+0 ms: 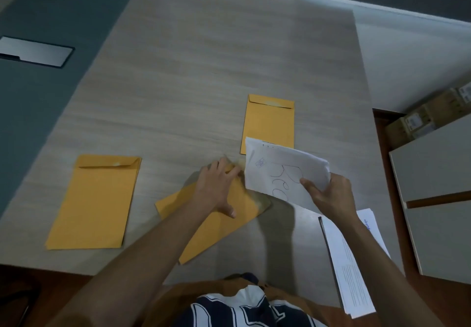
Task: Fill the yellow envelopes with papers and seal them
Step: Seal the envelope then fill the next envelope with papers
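Lying slantwise on the pale wood-grain table [204, 58], a flat yellow paper envelope [219, 227] sits right before the person, its mouth end turned up toward the far right. The left hand [216, 189] rests on that upper end, fingers curled over the edge at the opening and thumb spread flat on the envelope's face; whether it pinches the flap cannot be told through the blur. Just beside it the right hand [328, 196] grips a sheaf of white papers with looping pen marks [283, 171], thumb on top and fingers hidden beneath, the sheaf's lower left edge meeting the envelope's mouth. The raised sheaf covers the near corner of a second yellow envelope [269, 120], which lies upright on the table just beyond, flap end away from the person. Well apart to the left lies a neat stack of yellow envelopes [96, 204], flaps also at the far end. At the table's near right edge, under the right forearm, a pile of printed white sheets [351, 263] hangs partly past the rim. Farther out, a grey-blue surface to the left carries a dark-rimmed rectangular panel [35, 51], and on the right stand pale cabinets [438, 194] with brown cardboard boxes [428, 115] behind them.
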Tool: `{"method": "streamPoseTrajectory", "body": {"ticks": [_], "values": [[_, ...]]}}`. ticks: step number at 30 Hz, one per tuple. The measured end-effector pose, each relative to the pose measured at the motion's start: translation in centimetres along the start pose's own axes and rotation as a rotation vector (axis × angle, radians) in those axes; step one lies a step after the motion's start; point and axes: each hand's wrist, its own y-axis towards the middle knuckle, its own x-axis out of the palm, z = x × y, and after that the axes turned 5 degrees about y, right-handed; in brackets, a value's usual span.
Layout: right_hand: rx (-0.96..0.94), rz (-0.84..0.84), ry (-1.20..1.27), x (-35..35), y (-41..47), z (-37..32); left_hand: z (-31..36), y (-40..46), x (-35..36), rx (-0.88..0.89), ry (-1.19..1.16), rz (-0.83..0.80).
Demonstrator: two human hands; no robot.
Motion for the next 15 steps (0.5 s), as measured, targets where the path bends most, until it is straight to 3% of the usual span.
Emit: {"method": "streamPoseTrajectory", "body": {"ticks": [15], "values": [[0.039,-0.339,-0.131,-1.3,2.7,-0.4,-0.1,-0.3,0.3,0.007,-0.035,0.046]]}}
